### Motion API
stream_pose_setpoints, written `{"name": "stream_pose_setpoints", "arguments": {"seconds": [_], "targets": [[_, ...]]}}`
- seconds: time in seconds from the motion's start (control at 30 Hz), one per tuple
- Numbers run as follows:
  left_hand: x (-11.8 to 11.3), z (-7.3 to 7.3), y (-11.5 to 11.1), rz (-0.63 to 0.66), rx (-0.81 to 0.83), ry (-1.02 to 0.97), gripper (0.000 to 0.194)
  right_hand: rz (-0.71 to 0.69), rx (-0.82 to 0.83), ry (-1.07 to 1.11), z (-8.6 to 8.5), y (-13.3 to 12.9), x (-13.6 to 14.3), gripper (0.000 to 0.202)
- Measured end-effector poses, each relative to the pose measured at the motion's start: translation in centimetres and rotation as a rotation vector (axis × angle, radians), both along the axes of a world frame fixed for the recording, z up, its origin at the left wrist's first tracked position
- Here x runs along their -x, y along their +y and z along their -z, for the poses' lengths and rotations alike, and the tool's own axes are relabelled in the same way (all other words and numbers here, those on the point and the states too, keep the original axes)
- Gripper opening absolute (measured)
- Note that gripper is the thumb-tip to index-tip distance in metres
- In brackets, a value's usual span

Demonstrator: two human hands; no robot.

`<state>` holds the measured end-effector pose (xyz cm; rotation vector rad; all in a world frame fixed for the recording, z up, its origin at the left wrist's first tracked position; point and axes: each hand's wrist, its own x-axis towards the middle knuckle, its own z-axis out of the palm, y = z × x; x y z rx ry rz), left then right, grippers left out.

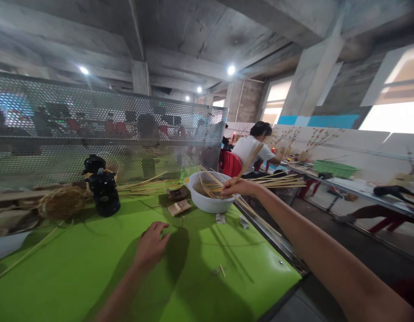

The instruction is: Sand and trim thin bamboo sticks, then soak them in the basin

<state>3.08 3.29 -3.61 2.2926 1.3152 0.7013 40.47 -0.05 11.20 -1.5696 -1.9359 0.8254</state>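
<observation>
My right hand point(239, 187) is closed around some thin bamboo strips point(250, 160) at the right rim of a white basin point(212, 205). The strips slant upward from the fist. More pale strips point(274, 180) lie across the basin and stick out past the table edge, and some curve down inside it. My left hand point(153, 242) hovers over or rests on the green tabletop point(126, 290), fingers apart and holding nothing. Nearest to it are a pale bamboo piece point(179, 207) and a darker curved piece point(177, 193) beside the basin.
A black bottle-like object point(104, 194) and a woven basket point(61, 202) stand at left, with loose strips point(149, 185) behind. Paper scraps point(220, 218) lie before the basin. A perforated metal screen point(153, 143) closes the back. A person in white point(243, 150) sits beyond, on a red chair point(232, 164).
</observation>
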Motion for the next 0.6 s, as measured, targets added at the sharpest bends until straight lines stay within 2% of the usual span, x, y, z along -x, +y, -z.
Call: {"name": "stream_pose_setpoints", "arguments": {"seconds": [0.13, 0.33, 0.53, 0.6], "targets": [[-0.1, 0.3, 0.0, 0.015, -0.040, -0.008, 0.031, -0.036, -0.168, -0.145, -0.8, -2.6, -0.6, 0.033], [0.0, 0.2, 0.1, 0.011, -0.022, 0.003, 0.034, -0.078, -0.310, -0.140, -0.6, -6.1, 1.0, 0.030], [0.2, 0.4, 0.2, 0.018, -0.028, -0.005, 0.034, -0.041, -0.331, -0.176, 0.0, -7.0, 1.8, 0.029], [0.2, 0.4, 0.2, 0.019, -0.027, -0.001, 0.034, 0.018, -0.360, -0.149, 0.2, -6.9, 1.8, 0.027]]}}
